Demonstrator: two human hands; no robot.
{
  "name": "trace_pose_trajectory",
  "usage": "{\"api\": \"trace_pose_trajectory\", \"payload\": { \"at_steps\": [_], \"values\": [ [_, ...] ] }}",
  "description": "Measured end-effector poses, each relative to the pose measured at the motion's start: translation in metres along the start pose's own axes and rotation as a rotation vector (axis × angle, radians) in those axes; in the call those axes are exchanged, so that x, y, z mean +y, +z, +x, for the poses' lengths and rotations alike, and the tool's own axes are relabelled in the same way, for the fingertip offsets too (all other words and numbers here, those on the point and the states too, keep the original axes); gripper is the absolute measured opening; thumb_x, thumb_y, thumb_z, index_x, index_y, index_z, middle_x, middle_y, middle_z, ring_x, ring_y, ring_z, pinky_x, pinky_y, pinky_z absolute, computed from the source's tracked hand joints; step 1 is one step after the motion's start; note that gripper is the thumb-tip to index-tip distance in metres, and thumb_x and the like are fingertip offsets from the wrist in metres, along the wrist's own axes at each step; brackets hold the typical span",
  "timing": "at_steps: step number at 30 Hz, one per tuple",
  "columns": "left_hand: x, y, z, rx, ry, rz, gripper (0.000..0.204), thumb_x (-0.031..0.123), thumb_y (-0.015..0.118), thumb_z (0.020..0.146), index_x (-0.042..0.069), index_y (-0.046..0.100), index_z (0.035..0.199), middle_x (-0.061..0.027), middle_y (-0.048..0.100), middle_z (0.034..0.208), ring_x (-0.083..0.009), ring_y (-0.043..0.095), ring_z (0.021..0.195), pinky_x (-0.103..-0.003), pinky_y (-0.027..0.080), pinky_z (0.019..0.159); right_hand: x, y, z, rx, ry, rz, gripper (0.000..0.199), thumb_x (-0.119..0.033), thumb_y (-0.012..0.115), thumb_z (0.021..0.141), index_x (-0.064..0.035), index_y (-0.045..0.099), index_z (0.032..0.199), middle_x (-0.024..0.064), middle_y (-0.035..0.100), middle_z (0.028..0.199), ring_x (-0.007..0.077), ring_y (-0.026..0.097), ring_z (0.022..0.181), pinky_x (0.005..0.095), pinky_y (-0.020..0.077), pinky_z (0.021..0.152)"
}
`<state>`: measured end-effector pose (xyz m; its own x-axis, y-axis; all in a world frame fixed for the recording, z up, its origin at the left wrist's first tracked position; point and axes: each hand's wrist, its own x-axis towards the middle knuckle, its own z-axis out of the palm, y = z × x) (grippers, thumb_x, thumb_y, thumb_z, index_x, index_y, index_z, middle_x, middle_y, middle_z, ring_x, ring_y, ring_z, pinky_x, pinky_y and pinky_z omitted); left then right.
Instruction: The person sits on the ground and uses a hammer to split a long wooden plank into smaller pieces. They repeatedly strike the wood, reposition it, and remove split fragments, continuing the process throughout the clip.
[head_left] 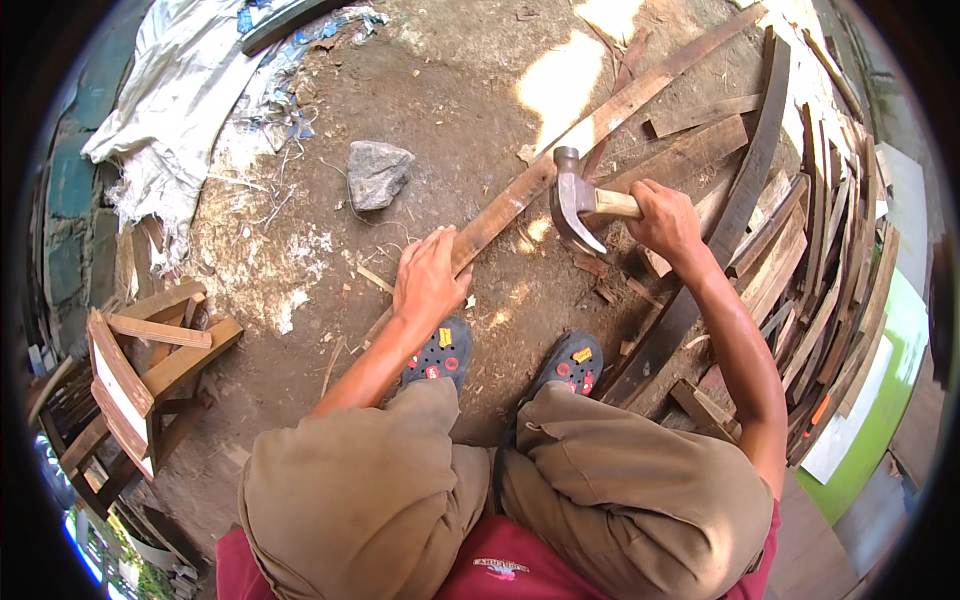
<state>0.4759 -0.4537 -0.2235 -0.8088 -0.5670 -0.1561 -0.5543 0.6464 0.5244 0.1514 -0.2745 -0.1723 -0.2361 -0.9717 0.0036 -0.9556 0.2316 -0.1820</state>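
My right hand [665, 222] is closed round the wooden handle of a claw hammer [575, 195]. The hammer's metal head is over a long wooden plank [610, 112], its curved claw pointing back toward me. The plank runs slantwise from the far right down to my left hand [428, 275]. My left hand rests at the plank's near end, fingers bent over it; the thumb side faces right. Whether any nail is under those fingers is hidden. A grey rock [378, 174] lies on the dirt beyond my left hand.
Loose boards [690, 155] and a pile of wood strips [835, 260] lie on the right, beside a green panel [895, 350]. A small wooden frame [150, 365] stands at the left. White sacking [185, 90] lies far left. My clogs [440, 352] are on the ground near the plank.
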Motion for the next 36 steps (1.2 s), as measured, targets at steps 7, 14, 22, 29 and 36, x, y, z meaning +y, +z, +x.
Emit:
{"api": "trace_pose_trajectory", "payload": {
  "at_steps": [7, 14, 22, 29, 36],
  "values": [
    [-0.001, 0.0, -0.002, 0.009, 0.002, 0.014, 0.065, 0.021, 0.082, 0.079, 0.002, 0.056, 0.135, -0.02, 0.065, 0.132, -0.0325, 0.06, 0.126, -0.043, 0.04, 0.111, -0.026, 0.008, -0.025, -0.057, -0.112, 0.066, 0.027, -0.014, 0.073, 0.066, -0.0084, 0.051, 0.08, 0.0091, 0.055, 0.077, 0.0315, 0.062, 0.07, 0.0438, 0.0519, 0.062],
    [0.002, -0.001, 0.002, 0.006, -0.003, 0.014, 0.064, 0.022, 0.082, 0.079, 0.002, 0.057, 0.134, -0.0206, 0.065, 0.132, -0.0328, 0.061, 0.125, -0.044, 0.04, 0.111, -0.01, -0.007, 0.01, -0.206, -0.011, -0.046, 0.018, -0.015, 0.07, 0.072, -0.0067, 0.057, 0.08, 0.0115, 0.063, 0.079, 0.0351, 0.067, 0.076, 0.0471, 0.0541, 0.064],
    [-0.001, 0.001, -0.003, 0.023, 0.012, 0.012, 0.063, 0.023, 0.082, 0.08, 0.001, 0.056, 0.134, -0.02, 0.064, 0.132, -0.0337, 0.058, 0.128, -0.044, 0.038, 0.113, -0.049, -0.024, -0.017, -0.26, 0.432, 0.402, 0.02, -0.018, 0.071, 0.085, -0.0005, 0.063, 0.088, 0.0223, 0.065, 0.081, 0.041, 0.067, 0.08, 0.049, 0.052, 0.072],
    [0.001, -0.001, -0.003, 0.042, 0.014, 0.035, 0.061, 0.028, 0.077, 0.084, 0.002, 0.056, 0.135, -0.0216, 0.062, 0.133, -0.0357, 0.057, 0.127, -0.046, 0.038, 0.112, -0.112, -0.056, -0.051, -0.199, 0.708, 1.032, 0.036, -0.02, 0.06, 0.101, -0.0057, 0.055, 0.133, 0.009, 0.063, 0.09, 0.0194, 0.061, 0.073, 0.0385, 0.0508, 0.069],
    [0.003, -0.001, -0.005, 0.06, 0.034, 0.032, 0.059, 0.03, 0.076, 0.086, 0.002, 0.056, 0.134, -0.0218, 0.062, 0.132, -0.0364, 0.057, 0.127, -0.047, 0.038, 0.111, -0.122, -0.036, -0.062, -0.281, 0.527, 1.436, 0.07, -0.051, 0.069, 0.095, -0.0057, 0.047, 0.144, 0.0045, 0.056, 0.108, 0.0147, 0.059, 0.101, 0.0306, 0.0483, 0.087]
  ]
}}
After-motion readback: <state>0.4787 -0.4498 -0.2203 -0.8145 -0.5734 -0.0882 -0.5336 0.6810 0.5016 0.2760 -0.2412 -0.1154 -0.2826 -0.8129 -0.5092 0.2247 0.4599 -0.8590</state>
